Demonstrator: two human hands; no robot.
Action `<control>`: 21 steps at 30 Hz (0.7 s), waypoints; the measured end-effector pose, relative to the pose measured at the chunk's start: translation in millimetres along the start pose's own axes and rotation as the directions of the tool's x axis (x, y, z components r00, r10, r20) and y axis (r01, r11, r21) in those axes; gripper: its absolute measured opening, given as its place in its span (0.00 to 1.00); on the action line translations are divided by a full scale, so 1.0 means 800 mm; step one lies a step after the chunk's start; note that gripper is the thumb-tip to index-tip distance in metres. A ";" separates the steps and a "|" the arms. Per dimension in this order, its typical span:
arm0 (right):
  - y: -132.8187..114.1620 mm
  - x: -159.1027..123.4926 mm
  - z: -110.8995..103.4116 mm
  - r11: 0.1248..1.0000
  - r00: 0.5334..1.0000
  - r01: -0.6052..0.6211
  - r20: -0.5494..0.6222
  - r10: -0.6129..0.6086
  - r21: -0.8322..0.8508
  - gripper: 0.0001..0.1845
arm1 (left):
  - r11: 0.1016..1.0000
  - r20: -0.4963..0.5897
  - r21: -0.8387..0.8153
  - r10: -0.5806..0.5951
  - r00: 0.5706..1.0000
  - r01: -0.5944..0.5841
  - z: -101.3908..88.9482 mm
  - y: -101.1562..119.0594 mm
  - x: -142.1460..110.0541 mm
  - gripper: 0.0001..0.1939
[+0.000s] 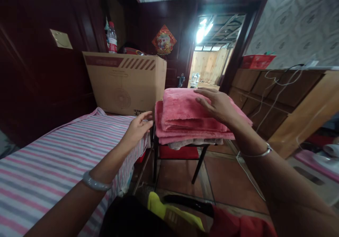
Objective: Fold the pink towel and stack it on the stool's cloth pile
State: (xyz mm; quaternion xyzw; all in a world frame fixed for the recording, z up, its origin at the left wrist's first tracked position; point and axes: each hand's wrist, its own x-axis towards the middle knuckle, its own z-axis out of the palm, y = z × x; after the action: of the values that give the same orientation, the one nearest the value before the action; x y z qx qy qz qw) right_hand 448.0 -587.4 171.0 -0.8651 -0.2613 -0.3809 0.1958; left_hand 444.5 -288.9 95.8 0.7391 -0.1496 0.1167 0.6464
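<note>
A stack of folded pink plush blankets [182, 119] lies on a dark-legged stool [197, 163] in front of me. My right hand [215, 104] rests flat on top of the stack, fingers stretched out, a silver bangle on its wrist. My left hand [137, 127] hovers by the left side of the stack, at the corner of the striped bed sheet [53, 159]; its fingers are loosely curled and apart, holding nothing. A pale bracelet sits on that wrist.
A large cardboard box [127, 81] stands behind the bed, with a plastic bottle [112, 37] beyond it. A wooden cabinet [286, 99] with white cables runs along the right wall. An open doorway [209, 64] lies ahead. Tiled floor shows under the stool.
</note>
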 end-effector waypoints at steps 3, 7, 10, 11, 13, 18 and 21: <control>-0.033 -0.022 -0.009 0.998 0.993 0.048 -0.108 -0.043 0.046 0.20 | 0.999 -0.037 0.024 -0.039 0.999 0.040 -0.009 -0.006 -0.008 0.31; -0.070 -0.061 0.004 0.971 0.982 0.177 -0.096 -0.163 0.162 0.16 | 0.991 -0.015 0.055 -0.119 0.993 0.120 -0.014 -0.021 -0.020 0.32; -0.089 -0.091 0.041 0.924 0.973 0.213 0.022 -0.232 0.317 0.15 | 0.980 0.032 0.106 -0.173 0.984 0.169 -0.020 -0.035 -0.033 0.32; -0.095 -0.101 0.058 0.907 0.964 0.208 0.079 -0.253 0.366 0.14 | 0.976 0.047 0.136 -0.180 0.983 0.172 -0.025 -0.041 -0.037 0.32; -0.108 -0.120 0.096 0.874 0.920 0.193 0.226 -0.318 0.445 0.14 | 0.963 0.053 0.214 -0.179 0.982 0.164 -0.040 -0.056 -0.049 0.32; -0.151 -0.163 0.197 0.864 0.762 0.078 0.530 -0.373 0.497 0.14 | 0.863 -0.092 0.459 -0.188 0.978 0.209 -0.117 -0.112 -0.103 0.35; -0.179 -0.180 0.245 0.848 0.702 0.054 0.583 -0.408 0.528 0.15 | 0.733 -0.202 0.642 -0.122 0.972 0.225 -0.181 -0.145 -0.164 0.35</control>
State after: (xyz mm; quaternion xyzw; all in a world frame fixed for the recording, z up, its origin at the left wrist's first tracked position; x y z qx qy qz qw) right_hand 388.6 -412.6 -42.6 -0.8266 -0.5088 0.0136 0.2403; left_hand 369.0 -122.2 -38.7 0.9196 0.0187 0.1547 0.3607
